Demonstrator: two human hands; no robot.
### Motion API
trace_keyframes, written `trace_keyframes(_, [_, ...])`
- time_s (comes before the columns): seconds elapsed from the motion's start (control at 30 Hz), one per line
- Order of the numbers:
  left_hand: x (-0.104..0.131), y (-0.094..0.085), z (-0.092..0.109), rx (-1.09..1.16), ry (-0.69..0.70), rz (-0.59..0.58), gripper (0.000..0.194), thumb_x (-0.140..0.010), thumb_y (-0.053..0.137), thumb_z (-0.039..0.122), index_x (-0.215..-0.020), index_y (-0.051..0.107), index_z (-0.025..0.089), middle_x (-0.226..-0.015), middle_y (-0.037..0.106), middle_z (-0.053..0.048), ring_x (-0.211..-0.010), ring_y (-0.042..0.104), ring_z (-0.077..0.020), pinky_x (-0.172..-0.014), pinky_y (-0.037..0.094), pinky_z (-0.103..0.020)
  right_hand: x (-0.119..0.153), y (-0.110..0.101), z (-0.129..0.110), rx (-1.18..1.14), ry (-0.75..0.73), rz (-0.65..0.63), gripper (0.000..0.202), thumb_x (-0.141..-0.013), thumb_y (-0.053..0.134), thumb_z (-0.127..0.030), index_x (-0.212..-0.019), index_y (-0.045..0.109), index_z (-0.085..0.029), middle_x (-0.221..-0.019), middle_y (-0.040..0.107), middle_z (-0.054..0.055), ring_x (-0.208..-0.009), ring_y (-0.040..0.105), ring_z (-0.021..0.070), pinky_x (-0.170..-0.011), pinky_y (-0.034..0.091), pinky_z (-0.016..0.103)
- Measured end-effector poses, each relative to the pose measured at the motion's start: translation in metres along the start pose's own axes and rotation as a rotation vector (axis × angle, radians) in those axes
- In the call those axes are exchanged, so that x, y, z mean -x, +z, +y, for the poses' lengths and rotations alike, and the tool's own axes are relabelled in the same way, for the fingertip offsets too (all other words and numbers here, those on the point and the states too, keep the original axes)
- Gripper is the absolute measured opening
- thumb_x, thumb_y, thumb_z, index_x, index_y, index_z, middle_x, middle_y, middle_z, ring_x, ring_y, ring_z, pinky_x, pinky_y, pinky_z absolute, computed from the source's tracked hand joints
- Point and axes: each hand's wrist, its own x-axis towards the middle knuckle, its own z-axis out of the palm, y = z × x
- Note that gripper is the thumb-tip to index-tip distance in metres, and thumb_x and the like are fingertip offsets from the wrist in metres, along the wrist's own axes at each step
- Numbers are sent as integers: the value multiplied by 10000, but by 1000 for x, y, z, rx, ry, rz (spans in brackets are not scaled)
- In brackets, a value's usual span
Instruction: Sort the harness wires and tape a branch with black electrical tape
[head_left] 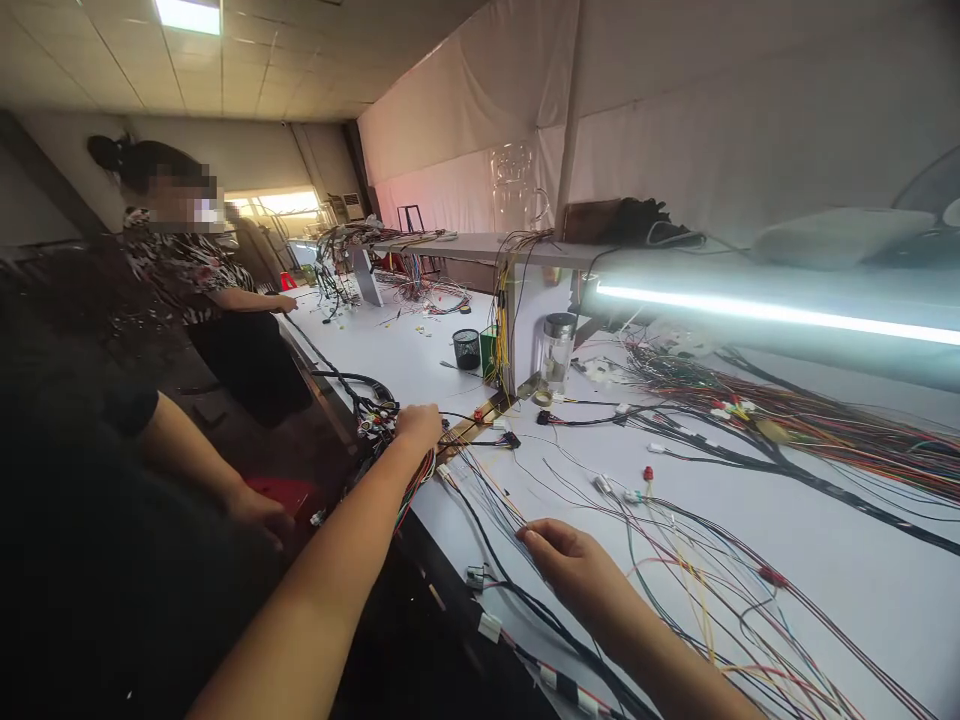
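My left hand [418,428] reaches far along the table edge and is closed around a bundle of wires [417,488] belonging to a harness; its fingertips are partly hidden. Just beyond it lies a cluster of connectors and wire ends [375,418]. Nearer to me, my right hand [559,555] pinches several thin grey-blue wires [499,505] between thumb and fingers. These wires stretch from the left hand's area toward the right. A black-sleeved harness branch [517,592] with white connectors runs below my right hand.
Several loose coloured wires [712,560] spread over the white table [847,560]. Farther back are a glass bottle [557,355], a black mesh cup [466,350] and a lit tube lamp [750,312]. One person [202,270] holds a cable at the far left; another person's arm [199,465] is close beside me.
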Motion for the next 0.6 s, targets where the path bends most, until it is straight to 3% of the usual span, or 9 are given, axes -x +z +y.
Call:
trace_keyframes(0.1, [-25,8,2,-226,-27,-49,330,-866,595,369,-1092,607,129,-1224,575,-113,-1188,498,-268,-1031,344,-531,7,-5,0,5,5,-30,416,-812,552,-568,-950,658,-191,-639,481,-26,-597,402,123,-570,303,249])
trace_keyframes(0.23, [-33,19,6,-431,4,-103,316,-873,592,346,-1113,593,141,-1214,569,-103,-1144,523,-254,-990,404,-509,11,-12,4,-3,2,-8,427,-798,570,-580,-937,669,-188,-696,534,-14,-626,425,126,-616,334,260])
trace_keyframes(0.47, [-44,-3,5,-510,133,-130,362,-906,540,358,-1213,540,167,-1255,542,-108,-1104,551,-234,-938,465,-461,24,-21,-4,-155,-35,43,445,-791,595,-573,-972,690,-177,-839,622,18,-725,473,145,-679,353,271])
trace_keyframes(0.6, [-35,2,4,-565,126,-175,346,-901,547,367,-1175,562,156,-1218,564,-103,-1084,562,-231,-931,469,-464,35,-17,-13,-148,-89,94,463,-820,583,-514,-1143,621,-185,-748,575,-5,-702,468,146,-680,351,281])
